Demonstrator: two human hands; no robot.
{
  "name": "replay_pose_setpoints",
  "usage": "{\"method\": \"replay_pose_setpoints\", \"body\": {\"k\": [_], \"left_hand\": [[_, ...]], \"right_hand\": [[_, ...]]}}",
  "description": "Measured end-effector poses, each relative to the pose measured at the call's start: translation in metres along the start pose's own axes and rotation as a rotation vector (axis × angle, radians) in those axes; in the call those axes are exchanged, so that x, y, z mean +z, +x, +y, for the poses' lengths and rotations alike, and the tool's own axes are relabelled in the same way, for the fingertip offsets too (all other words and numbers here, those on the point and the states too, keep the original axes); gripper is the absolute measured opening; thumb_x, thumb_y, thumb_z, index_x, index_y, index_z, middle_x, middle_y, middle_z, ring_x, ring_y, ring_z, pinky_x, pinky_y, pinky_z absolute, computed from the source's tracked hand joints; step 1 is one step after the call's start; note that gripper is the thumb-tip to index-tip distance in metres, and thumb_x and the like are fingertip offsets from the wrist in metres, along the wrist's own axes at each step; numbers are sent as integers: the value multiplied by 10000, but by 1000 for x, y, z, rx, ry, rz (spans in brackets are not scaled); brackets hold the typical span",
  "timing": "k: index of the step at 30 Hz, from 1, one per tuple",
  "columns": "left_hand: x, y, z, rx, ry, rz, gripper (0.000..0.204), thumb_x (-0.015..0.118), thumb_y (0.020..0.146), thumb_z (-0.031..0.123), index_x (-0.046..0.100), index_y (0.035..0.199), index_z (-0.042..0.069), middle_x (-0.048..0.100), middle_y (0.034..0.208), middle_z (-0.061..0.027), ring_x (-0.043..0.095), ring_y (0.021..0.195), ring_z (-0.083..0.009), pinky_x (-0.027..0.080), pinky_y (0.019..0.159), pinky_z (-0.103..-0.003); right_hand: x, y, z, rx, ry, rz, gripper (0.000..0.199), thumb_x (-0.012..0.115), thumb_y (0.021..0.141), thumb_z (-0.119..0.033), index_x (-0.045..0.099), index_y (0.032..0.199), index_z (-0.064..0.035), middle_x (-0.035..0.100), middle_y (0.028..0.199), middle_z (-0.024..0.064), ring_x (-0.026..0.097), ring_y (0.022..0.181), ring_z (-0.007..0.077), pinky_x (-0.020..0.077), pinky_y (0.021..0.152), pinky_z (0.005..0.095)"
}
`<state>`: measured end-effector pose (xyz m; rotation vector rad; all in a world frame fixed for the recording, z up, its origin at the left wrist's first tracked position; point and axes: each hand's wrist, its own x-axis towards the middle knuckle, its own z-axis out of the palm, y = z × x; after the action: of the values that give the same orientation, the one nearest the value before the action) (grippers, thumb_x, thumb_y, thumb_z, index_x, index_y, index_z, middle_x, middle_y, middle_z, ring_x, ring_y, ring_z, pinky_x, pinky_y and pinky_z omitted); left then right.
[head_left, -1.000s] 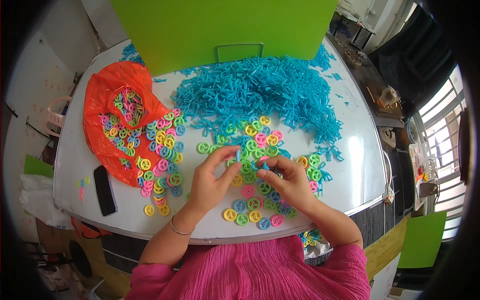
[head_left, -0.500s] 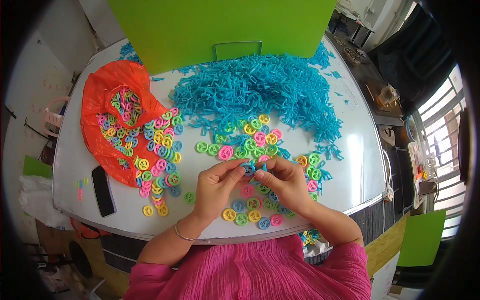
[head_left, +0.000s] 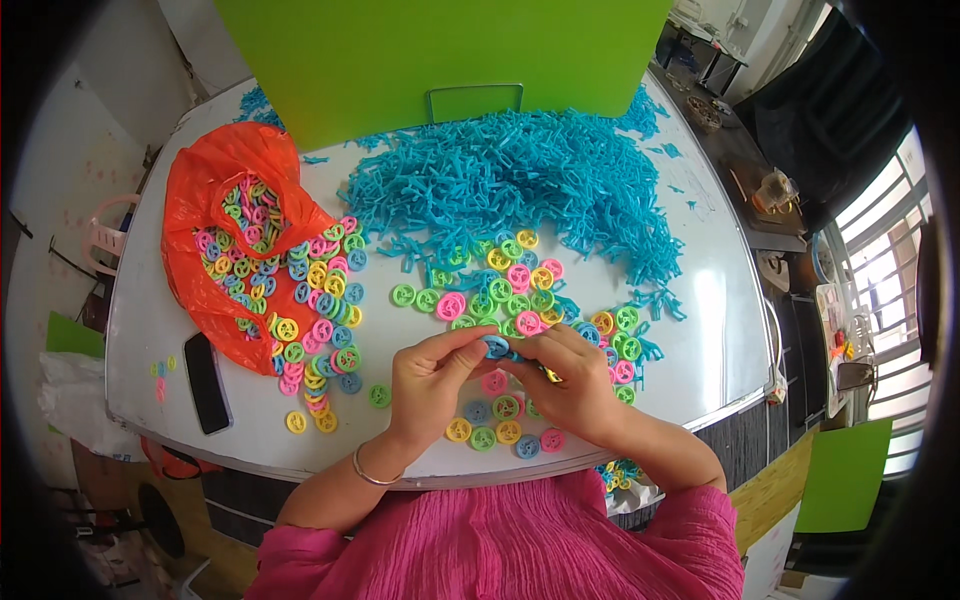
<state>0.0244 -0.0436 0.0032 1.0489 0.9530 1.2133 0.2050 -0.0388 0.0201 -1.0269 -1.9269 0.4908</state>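
Between the thumb and fingers of my left hand (head_left: 430, 388) is a small blue plastic wheel (head_left: 495, 346). My right hand (head_left: 572, 388) pinches a small blue plastic piece (head_left: 514, 356) against the wheel's right side; the fingers hide most of it. Whether the two are joined I cannot tell. Loose wheels in green, pink, yellow and blue lie around and under my hands, among them a green wheel (head_left: 403, 295) and a pink wheel (head_left: 451, 306). Beyond them rises a big heap of thin, forked blue plastic pieces (head_left: 520, 170).
A red plastic bag (head_left: 190, 270) at the left spills coloured wheels onto the white table (head_left: 700, 370). Next to it lies a black phone (head_left: 207, 383). A large green panel (head_left: 440, 50) with a wire handle (head_left: 475, 88) stands behind the blue heap.
My right hand has turned and closed in toward the left, bringing its blue piece against the wheel. The blue wheel now shows its face more, tilted upward.
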Motion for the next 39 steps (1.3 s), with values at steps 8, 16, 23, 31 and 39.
{"method": "replay_pose_setpoints", "body": {"k": [8, 16, 23, 31, 39], "left_hand": [[5, -4, -1, 99, -70, -21, 188, 553, 947, 29, 651, 1096, -32, 674, 1007, -118, 671, 893, -186, 598, 810, -336], [0, 3, 8, 134, 155, -114, 262, 551, 974, 111, 616, 1200, -3, 649, 1132, -90, 601, 1038, -132, 484, 887, -261], [-49, 37, 19, 353, 1006, 271, 352, 644, 888, 145, 597, 1219, 36, 586, 1124, -149, 553, 1077, -273, 431, 928, -387], [-64, 37, 6, 271, 1298, 213, 289, 708, 808, 141, 644, 1068, 35, 595, 981, -131, 598, 884, -266, 494, 761, -359], [-51, 39, 13, 229, 1212, 217, 158, 694, 824, 109, 663, 945, 12, 631, 816, -109, 614, 681, -238, 493, 626, -323]], "right_hand": [[-3, 0, -8, 75, 68, 35, 261, 732, 725, 11, 691, 980, -30, 604, 710, 94, 582, 609, 226, 455, 535, 341], [-12, 2, 1, 85, 22, -69, 297, 765, 729, 6, 717, 1014, -57, 649, 854, 90, 599, 678, 159, 487, 594, 269], [-47, 1, -2, 174, 117, -68, 316, 765, 718, 14, 729, 1017, -81, 590, 971, 71, 597, 804, 185, 491, 660, 285], [-149, -39, -27, 89, -95, -926, 265, 752, 780, -150, 709, 1033, -87, 676, 885, 56, 635, 772, 240, 516, 698, 344], [-173, -58, -22, 278, -137, -1003, 343, 708, 837, -334, 674, 1124, -148, 691, 963, 56, 656, 848, 242, 535, 715, 354]]}}
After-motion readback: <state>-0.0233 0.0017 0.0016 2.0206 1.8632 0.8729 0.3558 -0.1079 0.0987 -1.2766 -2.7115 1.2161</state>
